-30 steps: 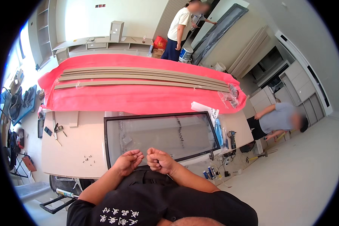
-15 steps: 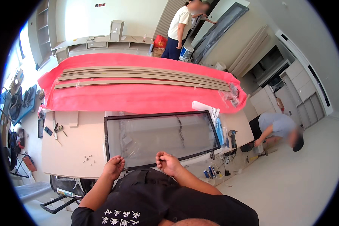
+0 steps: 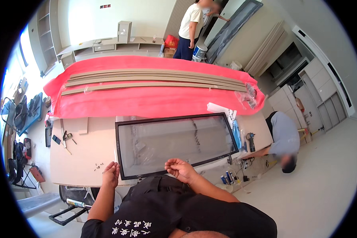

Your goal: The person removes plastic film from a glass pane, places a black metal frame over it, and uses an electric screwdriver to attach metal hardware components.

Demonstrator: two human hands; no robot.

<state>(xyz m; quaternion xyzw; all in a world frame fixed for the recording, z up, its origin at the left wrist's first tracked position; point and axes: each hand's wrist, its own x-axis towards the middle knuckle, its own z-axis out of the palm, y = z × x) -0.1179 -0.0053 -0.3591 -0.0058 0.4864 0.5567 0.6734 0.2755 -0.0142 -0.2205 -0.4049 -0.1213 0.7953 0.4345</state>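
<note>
Black-framed glass panel [image 3: 174, 144] is laid flat at the counter's [image 3: 83, 154] near edge; left hand [image 3: 111, 173] touches its corner, right hand [image 3: 181, 169] half-curled, both empty. Nothing is lifted yet.

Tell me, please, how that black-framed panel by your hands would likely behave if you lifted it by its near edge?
The black-framed panel is wide, thin and lies flat, so it would probably flex or twist if raised by one edge. Its sheet looks glossy, so likely slippery and fragile. The left hand and right hand sit near its edge, well spaced for support.
</note>
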